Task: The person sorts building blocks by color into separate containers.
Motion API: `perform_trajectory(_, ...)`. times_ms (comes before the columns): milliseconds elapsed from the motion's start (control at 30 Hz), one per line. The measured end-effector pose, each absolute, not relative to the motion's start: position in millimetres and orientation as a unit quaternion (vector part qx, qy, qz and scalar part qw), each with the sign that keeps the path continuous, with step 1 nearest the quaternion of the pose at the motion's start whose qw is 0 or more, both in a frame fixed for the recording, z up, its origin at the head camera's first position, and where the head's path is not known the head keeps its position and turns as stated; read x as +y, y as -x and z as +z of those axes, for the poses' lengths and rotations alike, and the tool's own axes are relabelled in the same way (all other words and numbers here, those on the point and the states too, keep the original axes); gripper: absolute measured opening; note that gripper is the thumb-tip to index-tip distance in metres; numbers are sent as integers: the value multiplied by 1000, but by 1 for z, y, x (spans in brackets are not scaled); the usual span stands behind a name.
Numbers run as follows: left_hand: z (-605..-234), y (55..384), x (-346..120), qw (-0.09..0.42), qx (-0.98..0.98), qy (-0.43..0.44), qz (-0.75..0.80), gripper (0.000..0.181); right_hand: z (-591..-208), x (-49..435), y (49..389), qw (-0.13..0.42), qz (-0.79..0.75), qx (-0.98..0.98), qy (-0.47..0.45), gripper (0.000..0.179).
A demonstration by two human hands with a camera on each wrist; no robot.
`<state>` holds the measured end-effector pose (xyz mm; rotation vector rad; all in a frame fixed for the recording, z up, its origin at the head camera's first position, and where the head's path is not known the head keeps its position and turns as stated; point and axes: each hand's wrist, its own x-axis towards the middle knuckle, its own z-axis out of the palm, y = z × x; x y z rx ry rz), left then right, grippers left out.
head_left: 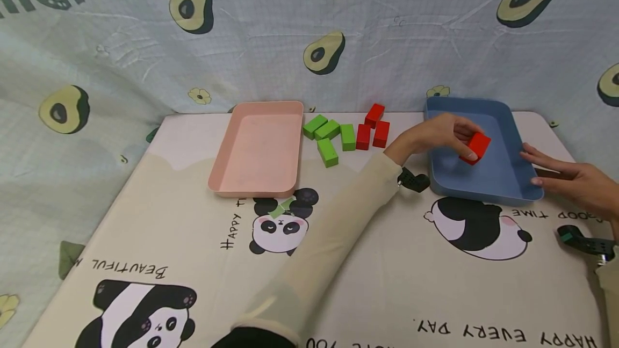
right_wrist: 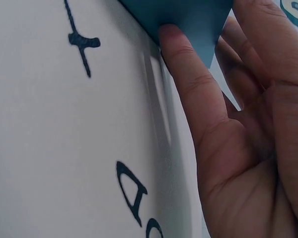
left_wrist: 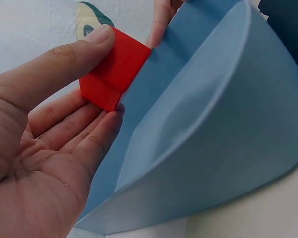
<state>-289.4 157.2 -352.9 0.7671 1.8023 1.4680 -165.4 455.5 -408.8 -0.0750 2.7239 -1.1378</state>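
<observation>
My left hand point(head_left: 447, 132) pinches a red block point(head_left: 479, 147) between thumb and fingers, above the inside of the blue tray point(head_left: 450, 181). In the left wrist view the thumb lies on the block's upper face, with fingertips at its lower edge. On the tray's right side, my right hand point(head_left: 573, 179) rests its extended fingers against the outer wall. A fingertip pressed to the blue wall shows in the right wrist view. Three more red blocks point(head_left: 381, 134) lie on the table left of the tray, beside several green blocks point(head_left: 328, 152).
A pink tray point(head_left: 256, 193) stands on the left, its right wall near the green blocks. The table point(head_left: 193, 230) has a cloth printed with pandas and lettering. Behind it hangs a curtain point(head_left: 261, 31) with avocado prints.
</observation>
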Motion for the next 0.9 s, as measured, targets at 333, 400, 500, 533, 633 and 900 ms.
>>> perform_trajectory(333,-350,293,165,344,699,-299,551,59,-408,457,167,91,-387,917,39,66)
perform_trajectory(400,-350,293,167,346,697,-299,552,59,-408,457,167,87,-387,917,41,66)
perform_trajectory(500,-352,295,169,356,686,-295,561,59,-409,457,166,84,-387,917,43,66)
perform_trajectory(533,-353,295,169,360,681,-294,566,58,-410,457,166,83,-387,917,43,65)
perform_trajectory(633,-356,296,171,369,666,-290,580,57,-411,458,165,83,-389,917,43,65)
perform_trajectory(900,-361,299,177,375,652,-279,597,54,-413,460,165,80,-382,919,54,59)
